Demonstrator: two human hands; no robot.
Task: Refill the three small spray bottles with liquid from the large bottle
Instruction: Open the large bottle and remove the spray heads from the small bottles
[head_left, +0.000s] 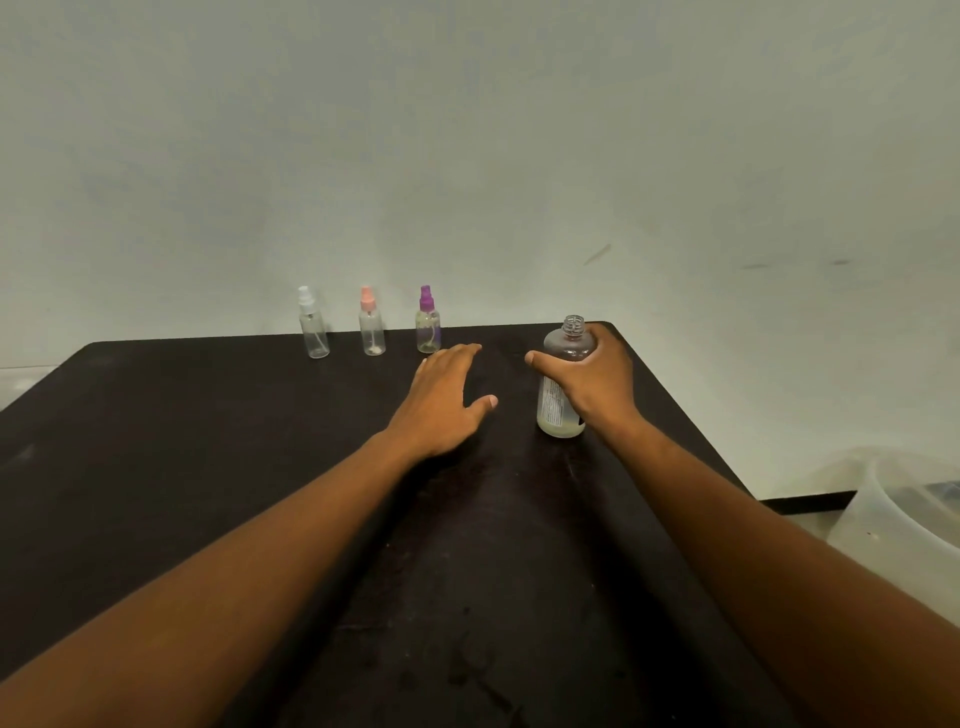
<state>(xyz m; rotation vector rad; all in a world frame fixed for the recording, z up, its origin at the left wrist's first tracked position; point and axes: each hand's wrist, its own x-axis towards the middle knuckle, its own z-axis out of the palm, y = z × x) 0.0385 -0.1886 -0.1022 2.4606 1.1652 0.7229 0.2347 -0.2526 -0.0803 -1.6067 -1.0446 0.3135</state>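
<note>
Along the far edge of the dark bench (208, 467), three small clear plastic spray bottles stand upright in a row, apart from one another: the white-capped spray bottle (313, 325), the pink-capped spray bottle (371, 323) and the purple-capped spray bottle (428, 322). All three pump heads are fitted. The purple-capped one appears to hold some yellowish liquid, though the view is too distant to confirm the level.

Near the right far corner, the large clear plastic bottle with a printed label (563, 384) stands upright with its threaded neck uncapped. A shallow layer of pale liquid sits at its base. The right hand (597, 379) grips this bottle around its shoulder, thumb across the front and fingers wrapped behind. The left hand (447, 400) holds nothing; its fingers are extended and lie low over the bench, fingertips close to the purple-capped bottle.

Hazards from this state:
- The large bottle is open. Any tilt or abrupt lift can spill liquid onto the bench.
- It stands close to the bench corner; a sideways knock can send it over the edge.
- The left hand reaches towards light, narrow bottles. A brush from the fingers can topple one into its neighbour.
- The small necks are narrow; pouring directly from the wide neck is likely to overshoot.
- A translucent white plastic container (904, 525) sits beside the bench at right.
</note>
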